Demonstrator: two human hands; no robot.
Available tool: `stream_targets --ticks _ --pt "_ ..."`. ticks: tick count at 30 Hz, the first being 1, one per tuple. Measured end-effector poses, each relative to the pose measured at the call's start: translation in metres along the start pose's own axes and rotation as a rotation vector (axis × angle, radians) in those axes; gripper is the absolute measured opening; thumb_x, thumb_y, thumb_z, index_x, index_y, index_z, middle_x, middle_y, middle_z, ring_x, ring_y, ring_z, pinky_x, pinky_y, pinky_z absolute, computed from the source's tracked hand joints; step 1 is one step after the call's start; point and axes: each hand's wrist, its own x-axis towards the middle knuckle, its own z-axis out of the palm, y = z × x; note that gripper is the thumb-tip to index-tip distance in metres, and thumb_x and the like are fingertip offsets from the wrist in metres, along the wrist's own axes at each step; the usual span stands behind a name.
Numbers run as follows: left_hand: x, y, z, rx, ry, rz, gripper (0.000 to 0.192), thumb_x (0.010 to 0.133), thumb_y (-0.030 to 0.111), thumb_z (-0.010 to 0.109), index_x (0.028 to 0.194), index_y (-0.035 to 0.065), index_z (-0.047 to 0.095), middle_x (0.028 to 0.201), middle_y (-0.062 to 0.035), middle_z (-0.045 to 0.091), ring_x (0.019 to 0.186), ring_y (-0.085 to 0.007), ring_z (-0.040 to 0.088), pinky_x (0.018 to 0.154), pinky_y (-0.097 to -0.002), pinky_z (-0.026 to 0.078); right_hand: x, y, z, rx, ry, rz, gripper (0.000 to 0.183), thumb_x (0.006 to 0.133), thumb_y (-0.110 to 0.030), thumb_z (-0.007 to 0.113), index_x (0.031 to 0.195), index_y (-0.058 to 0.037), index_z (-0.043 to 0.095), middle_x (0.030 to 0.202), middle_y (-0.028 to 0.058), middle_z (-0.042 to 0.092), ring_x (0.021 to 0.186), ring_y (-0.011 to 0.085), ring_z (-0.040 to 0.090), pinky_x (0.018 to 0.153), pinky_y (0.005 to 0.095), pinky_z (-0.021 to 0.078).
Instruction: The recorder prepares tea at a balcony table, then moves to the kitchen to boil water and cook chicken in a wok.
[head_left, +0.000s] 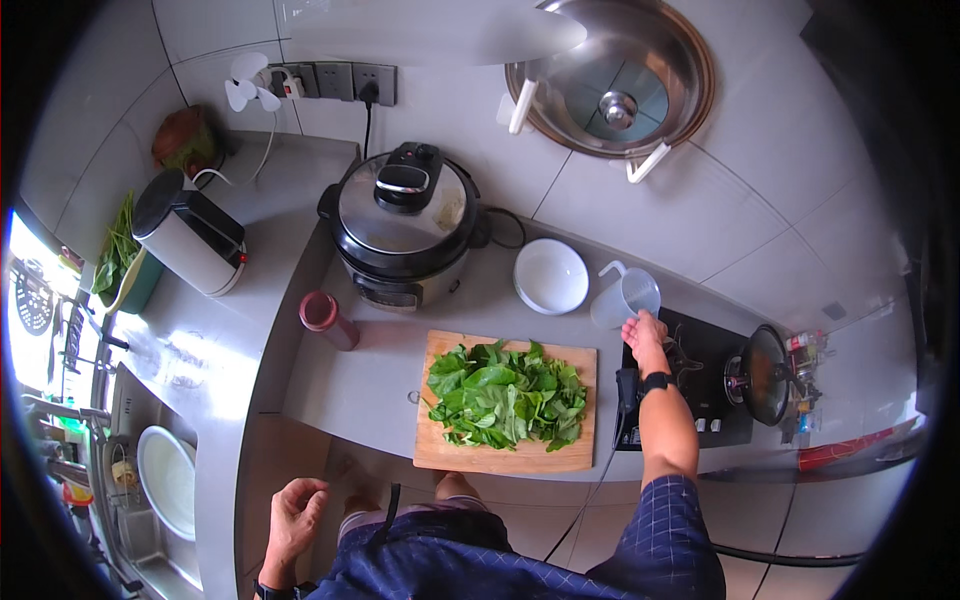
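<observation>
My right hand (645, 334) reaches forward to the clear plastic measuring jug (609, 304) beside the hob, its fingers at the jug's near rim; whether they grip it I cannot tell. A white bowl (551, 276) sits to the left of the jug. Nearer me, a wooden cutting board (510, 459) bears a heap of green leaves (506, 394). Low at the left, my left hand (296, 517) hangs in the air near the counter's edge with curled fingers, and no object shows in it.
An electric pressure cooker (405, 225) and a reddish bottle (328, 321) stand left of the bowl. The black gas hob (690, 405) carries a lidded pan (765, 375). On the left are a kettle (191, 240) and a sink holding a basin (166, 480).
</observation>
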Motion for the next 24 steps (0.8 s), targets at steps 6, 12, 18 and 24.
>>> stream_targets --ticks 6,12,18,24 --pt "-0.014 0.008 0.039 -0.031 -0.02 -0.025 0.014 0.1 0.008 0.068 0.106 -0.0039 0.072 0.093 -0.0044 0.073 0.087 -0.0104 0.067 0.082 -0.0262 0.055 0.01 -0.004 0.015 0.204 -0.218 0.038 0.061 0.098 -0.05 0.073 0.134 -0.0046 0.056 0.109 0.015 0.069 0.089 0.0305 0.072 0.073 0.0455 0.0621" --pt "-0.02 -0.001 0.063 -0.014 -0.163 0.0 0.014 0.1 0.008 0.068 0.107 -0.0043 0.07 0.093 -0.0049 0.073 0.088 -0.0115 0.067 0.082 -0.027 0.055 -0.148 0.058 -0.064 -0.049 -0.426 -0.179 0.019 0.102 -0.022 0.067 0.11 -0.0047 0.067 0.078 0.0056 0.069 0.055 0.0146 0.065 0.044 0.0273 0.0509" --pt "-0.019 -0.043 0.098 0.005 -0.394 0.065 0.017 0.099 0.008 0.067 0.108 -0.0055 0.071 0.094 -0.0065 0.074 0.087 -0.0118 0.068 0.082 -0.0273 0.055 -0.247 0.21 -0.225 -0.432 -0.391 0.046 0.023 0.103 -0.023 0.067 0.115 -0.0035 0.072 0.085 0.0049 0.074 0.066 0.0103 0.068 0.056 0.0276 0.0561" --pt "-0.049 -0.064 0.132 0.155 -0.469 0.103 0.019 0.097 0.008 0.066 0.107 -0.0068 0.071 0.093 -0.0098 0.076 0.085 -0.0149 0.07 0.081 -0.03 0.057 -0.211 0.244 -0.378 -0.938 0.014 -0.336 0.019 0.091 -0.024 0.069 0.102 -0.0143 0.081 0.099 0.0153 0.079 0.094 0.0306 0.076 0.088 0.0378 0.0595"
